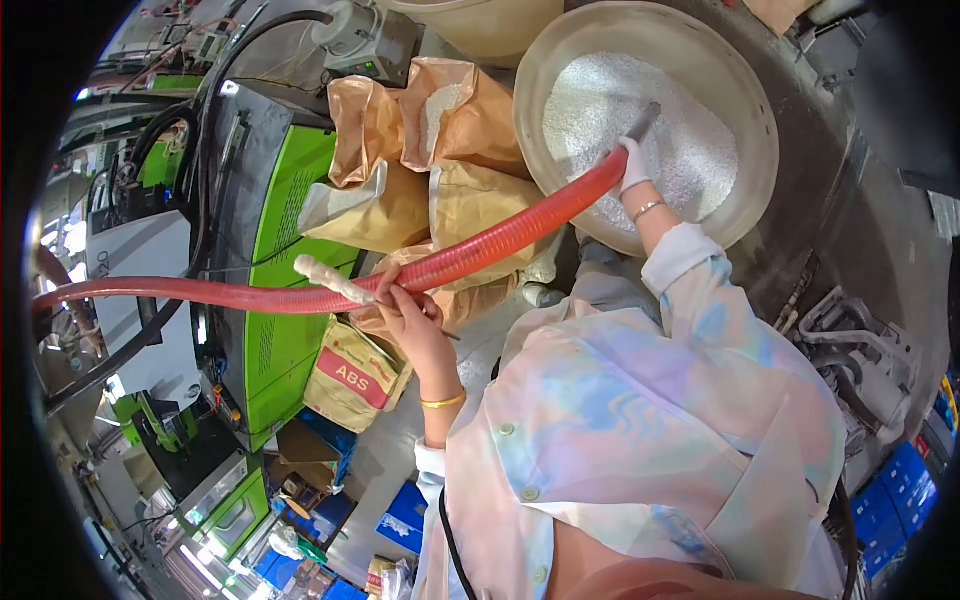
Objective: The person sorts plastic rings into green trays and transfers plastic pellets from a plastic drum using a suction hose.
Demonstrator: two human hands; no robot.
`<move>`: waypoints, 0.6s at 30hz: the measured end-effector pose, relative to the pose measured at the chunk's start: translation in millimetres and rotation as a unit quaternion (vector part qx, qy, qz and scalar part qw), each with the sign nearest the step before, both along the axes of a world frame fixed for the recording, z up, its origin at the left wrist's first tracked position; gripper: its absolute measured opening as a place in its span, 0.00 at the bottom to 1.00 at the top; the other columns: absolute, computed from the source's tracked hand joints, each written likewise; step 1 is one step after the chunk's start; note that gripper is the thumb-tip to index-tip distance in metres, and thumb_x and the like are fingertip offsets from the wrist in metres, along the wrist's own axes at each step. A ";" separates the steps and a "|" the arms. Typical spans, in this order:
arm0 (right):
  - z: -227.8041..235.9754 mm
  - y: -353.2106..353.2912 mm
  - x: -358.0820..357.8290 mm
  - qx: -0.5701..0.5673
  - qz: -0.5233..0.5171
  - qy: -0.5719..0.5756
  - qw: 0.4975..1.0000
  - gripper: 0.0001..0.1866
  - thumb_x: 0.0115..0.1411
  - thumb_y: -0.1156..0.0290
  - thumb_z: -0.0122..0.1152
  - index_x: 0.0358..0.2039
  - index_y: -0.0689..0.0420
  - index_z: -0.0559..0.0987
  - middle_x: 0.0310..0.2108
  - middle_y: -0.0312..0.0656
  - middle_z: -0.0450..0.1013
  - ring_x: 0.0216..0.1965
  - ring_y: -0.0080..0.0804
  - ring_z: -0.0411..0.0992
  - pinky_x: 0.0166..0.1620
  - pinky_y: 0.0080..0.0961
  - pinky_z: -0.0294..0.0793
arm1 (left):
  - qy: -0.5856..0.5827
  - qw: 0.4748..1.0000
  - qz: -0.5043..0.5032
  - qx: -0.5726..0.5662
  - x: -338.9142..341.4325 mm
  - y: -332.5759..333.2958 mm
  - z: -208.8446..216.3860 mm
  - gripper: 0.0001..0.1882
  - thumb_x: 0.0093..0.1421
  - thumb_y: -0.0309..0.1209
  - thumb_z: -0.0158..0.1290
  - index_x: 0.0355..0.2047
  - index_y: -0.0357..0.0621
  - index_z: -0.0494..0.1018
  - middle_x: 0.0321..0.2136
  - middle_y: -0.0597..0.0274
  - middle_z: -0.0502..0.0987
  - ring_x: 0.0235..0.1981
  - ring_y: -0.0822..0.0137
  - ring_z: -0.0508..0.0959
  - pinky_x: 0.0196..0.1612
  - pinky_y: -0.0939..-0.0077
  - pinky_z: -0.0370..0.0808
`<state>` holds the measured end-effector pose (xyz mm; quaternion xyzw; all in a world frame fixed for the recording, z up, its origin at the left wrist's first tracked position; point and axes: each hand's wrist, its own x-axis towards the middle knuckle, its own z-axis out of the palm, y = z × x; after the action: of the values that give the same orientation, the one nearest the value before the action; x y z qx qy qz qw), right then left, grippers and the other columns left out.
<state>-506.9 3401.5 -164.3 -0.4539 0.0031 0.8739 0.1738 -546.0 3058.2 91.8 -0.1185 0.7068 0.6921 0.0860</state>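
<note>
My right hand [634, 166], in a white glove, is closed around the end of a red ribbed hose [520, 222]. A grey pipe nozzle [645, 122] sticks out beyond it into white pellets [610, 90], which lie in a large round beige tub [757, 150]. The hose runs left across the view, sagging past the green machine. Beside the hose, my bare left hand [412, 318] pinches a thin stick with a white wrapped end [330, 278]. The fingers lie against or just over the hose; whether they also grip it is hidden.
Several open brown paper sacks [480, 205], some holding white pellets, crowd left of the tub. A green and grey machine [290, 200] stands further left. A printed sack [350, 375] and blue bins [405, 515] are nearer me. Metal parts [860, 350] lie at the right.
</note>
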 end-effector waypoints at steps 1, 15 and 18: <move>5.3 -6.7 0.4 0.033 0.006 -0.027 0.999 0.14 0.55 0.60 0.58 0.32 0.54 0.65 0.24 0.40 0.65 0.26 0.36 0.68 0.30 0.34 0.76 | -0.002 1.000 0.013 -0.003 2.0 -3.4 0.7 0.11 0.71 0.35 0.37 0.49 0.50 0.66 0.22 0.73 0.63 0.16 0.84 0.58 0.16 0.91 0.53; 102.0 -71.4 12.8 0.031 0.083 0.023 0.996 0.20 0.57 0.52 0.53 0.26 0.58 0.69 0.19 0.45 0.69 0.22 0.42 0.71 0.32 0.39 0.75 | 0.006 0.989 0.142 -0.029 27.1 -58.1 41.2 0.14 0.71 0.38 0.40 0.53 0.52 0.67 0.19 0.73 0.58 0.15 0.82 0.55 0.13 0.88 0.53; 109.1 -77.5 10.9 0.037 0.073 -0.005 0.997 0.21 0.58 0.51 0.52 0.26 0.59 0.69 0.18 0.46 0.69 0.22 0.43 0.71 0.32 0.40 0.75 | 0.020 0.989 0.143 -0.029 31.4 -60.2 46.7 0.14 0.71 0.38 0.40 0.53 0.52 0.67 0.19 0.73 0.58 0.15 0.82 0.55 0.13 0.88 0.53</move>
<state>-496.0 3324.0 -55.2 -0.4507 -0.0628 0.8814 0.1263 -514.6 2997.9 138.5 -0.2072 0.7037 0.6788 -0.0316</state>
